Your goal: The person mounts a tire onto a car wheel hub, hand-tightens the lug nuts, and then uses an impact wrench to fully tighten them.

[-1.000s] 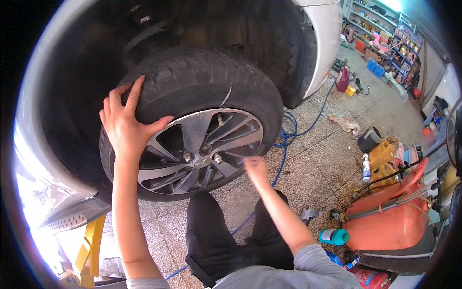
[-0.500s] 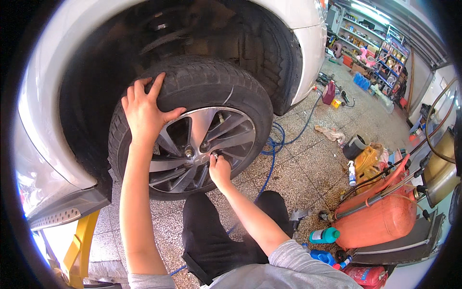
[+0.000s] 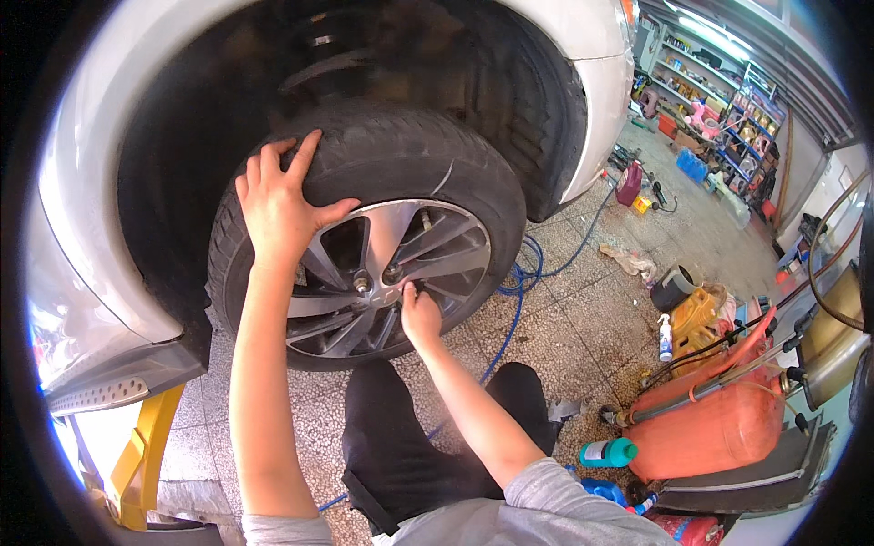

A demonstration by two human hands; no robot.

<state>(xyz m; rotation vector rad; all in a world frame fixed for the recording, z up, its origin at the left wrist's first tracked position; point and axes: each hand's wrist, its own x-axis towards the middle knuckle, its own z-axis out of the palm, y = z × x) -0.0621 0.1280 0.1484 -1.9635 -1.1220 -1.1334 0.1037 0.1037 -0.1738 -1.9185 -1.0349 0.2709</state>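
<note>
The wheel sits under the arch of the white car. The left hand rests on the tyre, grip wide, fingers spread over the tread, thumb near the rim. The right hand is at the hub; I cannot tell whether its grip holds anything. A blue hose lies looped on the floor beside the tyre.

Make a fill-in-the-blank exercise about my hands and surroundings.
On the left hand, the digit nearest the silver spoked wheel is the ____.
The right hand has its fingertips nearer the wheel's ____ than its edge.
The thin looped hose on the speckled floor is coloured ____.
The white spray bottle stands beside a plastic jug coloured ____.
Missing words: thumb; centre; blue; yellow.
</note>
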